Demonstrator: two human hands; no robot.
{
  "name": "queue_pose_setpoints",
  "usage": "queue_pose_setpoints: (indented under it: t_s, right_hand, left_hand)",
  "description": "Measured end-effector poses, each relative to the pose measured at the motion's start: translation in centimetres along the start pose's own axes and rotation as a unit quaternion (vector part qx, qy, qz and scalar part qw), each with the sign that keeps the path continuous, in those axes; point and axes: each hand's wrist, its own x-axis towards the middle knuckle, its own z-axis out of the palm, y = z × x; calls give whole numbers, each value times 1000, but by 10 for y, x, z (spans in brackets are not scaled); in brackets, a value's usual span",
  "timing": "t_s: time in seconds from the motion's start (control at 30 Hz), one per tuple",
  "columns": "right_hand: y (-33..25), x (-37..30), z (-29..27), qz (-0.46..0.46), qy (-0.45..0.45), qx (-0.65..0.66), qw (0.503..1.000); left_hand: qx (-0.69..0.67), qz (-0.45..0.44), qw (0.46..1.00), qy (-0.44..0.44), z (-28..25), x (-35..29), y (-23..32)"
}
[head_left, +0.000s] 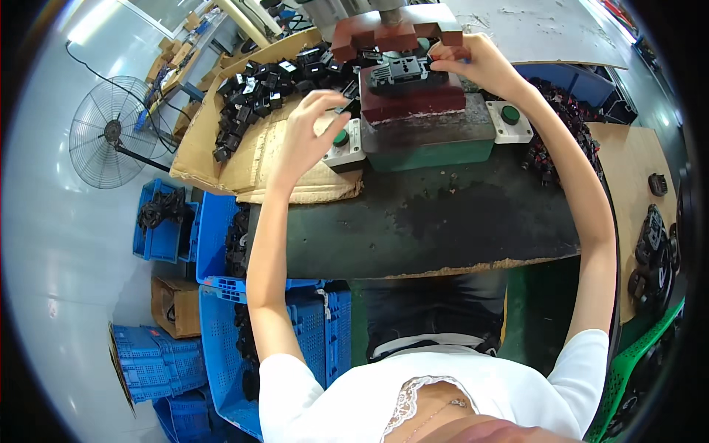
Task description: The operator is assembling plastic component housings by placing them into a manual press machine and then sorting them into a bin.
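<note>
On the dark red block (pixel 413 103) of a bench press lies a black and grey plastic part (pixel 399 71). My right hand (pixel 480 68) reaches in from the right, its thumb and fingers closed at that part's right end. My left hand (pixel 306 136) is raised left of the block, with fingers curled round a small black plastic piece (pixel 348 96), partly hidden by them. Above the block hangs the press's notched red upper tool (pixel 395 33), apart from the part. Green push buttons flank the base, the left button (pixel 340 138) close to my left thumb and the right button (pixel 509 114) below my right wrist.
An open cardboard box (pixel 255 159) with many black parts stands at the left. A dark worktop (pixel 428 214) lies before me. Blue crates (pixel 221 310) sit lower left, near a standing fan (pixel 112 133). Small dark and red parts (pixel 546 140) are heaped right; a green basket (pixel 628 373) is lower right.
</note>
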Motion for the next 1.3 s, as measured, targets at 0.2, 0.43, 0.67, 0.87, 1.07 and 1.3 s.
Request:
queue_pose_setpoints:
  t_s: [0.2, 0.43, 0.67, 0.87, 1.07, 1.3]
  right_hand:
    - [-5, 8, 9, -84, -22, -80, 993]
    - [-15, 6, -4, -111, -71, -150, 980]
    - [-39, -11, -28, -106, -32, -169, 979]
    - [-41, -86, -51, 0, -111, -201, 973]
    - [-43, -108, -40, 42, -43, -220, 974]
    - [-35, -101, -46, 44, -52, -187, 980]
  left_hand:
    - [-41, -99, 994, -11, 1, -41, -20]
    - [14, 3, 1000, -3, 8, -40, -11]
    - [48, 9, 999, 11, 12, -50, -17]
    - [156, 40, 987, 26, 15, -50, -12]
    - [138, 31, 990, 11, 12, -45, -15]
    - [123, 24, 992, 12, 11, -42, -14]
